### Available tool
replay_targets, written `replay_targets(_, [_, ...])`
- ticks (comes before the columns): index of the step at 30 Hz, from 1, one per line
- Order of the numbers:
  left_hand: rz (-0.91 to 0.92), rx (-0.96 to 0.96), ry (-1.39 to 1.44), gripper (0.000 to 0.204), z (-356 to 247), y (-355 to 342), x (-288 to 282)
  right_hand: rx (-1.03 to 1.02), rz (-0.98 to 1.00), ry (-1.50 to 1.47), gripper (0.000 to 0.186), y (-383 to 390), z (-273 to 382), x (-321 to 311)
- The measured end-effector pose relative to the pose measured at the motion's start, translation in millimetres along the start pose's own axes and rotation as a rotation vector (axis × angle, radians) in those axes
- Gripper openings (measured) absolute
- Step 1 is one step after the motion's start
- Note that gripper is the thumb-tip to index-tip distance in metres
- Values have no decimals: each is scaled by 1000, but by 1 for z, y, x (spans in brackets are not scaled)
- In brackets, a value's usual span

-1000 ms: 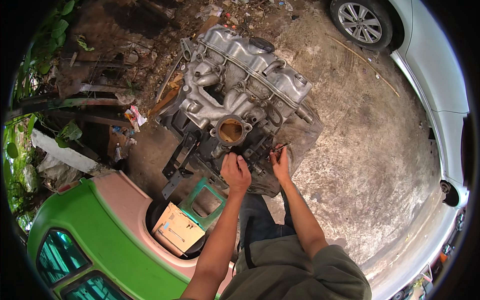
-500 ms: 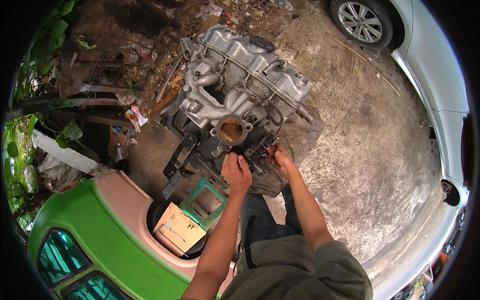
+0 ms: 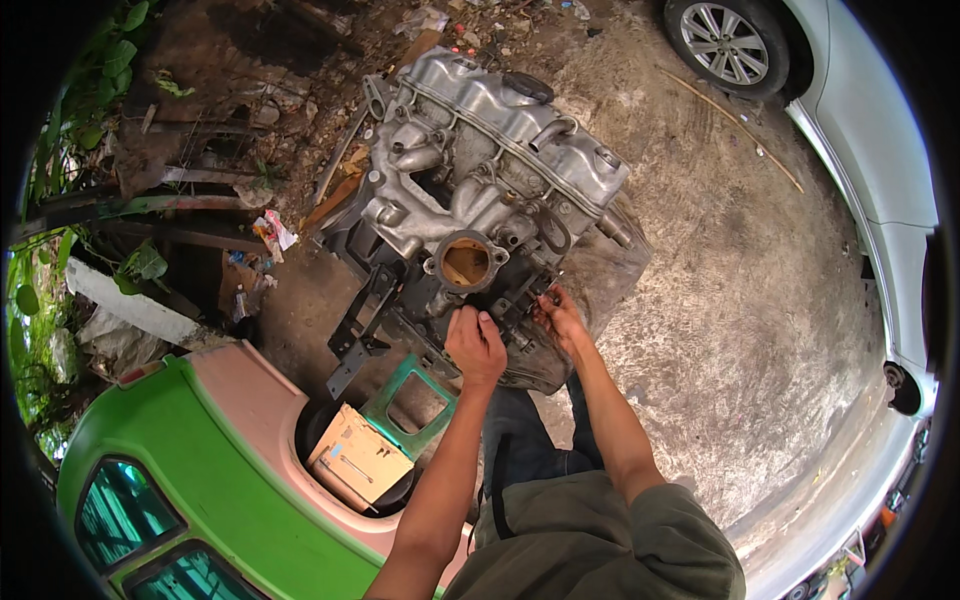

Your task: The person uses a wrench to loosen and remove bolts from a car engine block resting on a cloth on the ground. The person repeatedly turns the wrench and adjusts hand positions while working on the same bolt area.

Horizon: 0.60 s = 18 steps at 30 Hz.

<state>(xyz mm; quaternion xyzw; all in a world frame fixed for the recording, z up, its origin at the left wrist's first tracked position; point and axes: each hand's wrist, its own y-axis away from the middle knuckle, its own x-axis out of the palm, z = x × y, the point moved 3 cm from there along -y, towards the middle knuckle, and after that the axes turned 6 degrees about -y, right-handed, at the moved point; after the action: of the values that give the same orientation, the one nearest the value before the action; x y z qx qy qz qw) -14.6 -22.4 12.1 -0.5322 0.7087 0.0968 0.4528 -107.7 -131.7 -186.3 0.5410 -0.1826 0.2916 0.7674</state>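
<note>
A greasy metal car engine (image 3: pixel 480 200) lies before me, with a silver valve cover (image 3: pixel 500 125) along its far side. Its intake manifold ends in a round opening (image 3: pixel 465 262) facing up. Just below that opening my left hand (image 3: pixel 477 348) is closed against the engine's near side; its fingertips are hidden behind the hand. To its right, my right hand (image 3: pixel 562 320) pinches at the near right corner beside a dark bracket. A thin shiny end shows by those fingers, but what they hold is too small to name.
A green and pink car body (image 3: pixel 190 430) stands at left, with a wooden box (image 3: pixel 360 462) holding a wrench (image 3: pixel 345 468) and a green plastic stool (image 3: pixel 408 405) beside it. A silver car (image 3: pixel 870 150) is at right. A thin stick (image 3: pixel 735 128) lies on the concrete.
The view has shifted very slightly. Both hands stay at the same places on the engine, with the right fingers moving only a little.
</note>
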Motion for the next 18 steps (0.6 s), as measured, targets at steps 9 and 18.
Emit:
replay_targets(9, [-5,4,-14,27,-2,-1,-1,-35,-17,50,42,2,-1,2])
replay_targets(18, [-10,15,-3,27,-2,0,0,66,7,-29,35,2,3,1])
